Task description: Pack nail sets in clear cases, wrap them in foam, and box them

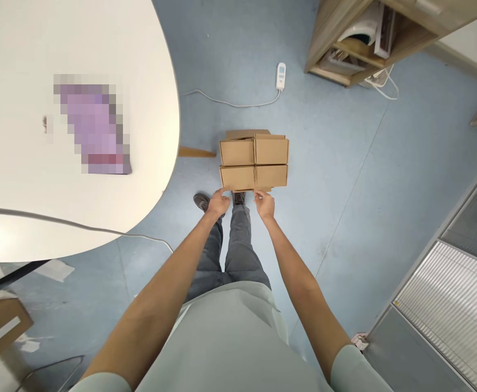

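Several small brown cardboard boxes (271, 149) sit packed together in two rows, low over the floor ahead of my feet. Along their near side, a strip of cardboard (268, 189) sticks out underneath. My left hand (219, 202) is at the near left corner, thumb and fingers closed on the cardboard edge. At the near right part, my right hand (264, 203) has its fingers curled in a pinch at the protruding cardboard. The fingertips of both hands are partly hidden, and so is the underside of the boxes.
A white round-edged table (148, 109) is on the left, with a blurred purple item (93, 128) on it. Its wooden leg (197, 152) comes close to the boxes. A white corded controller (280, 76) lies beyond. A wooden shelf unit (324, 32) stands at upper right.
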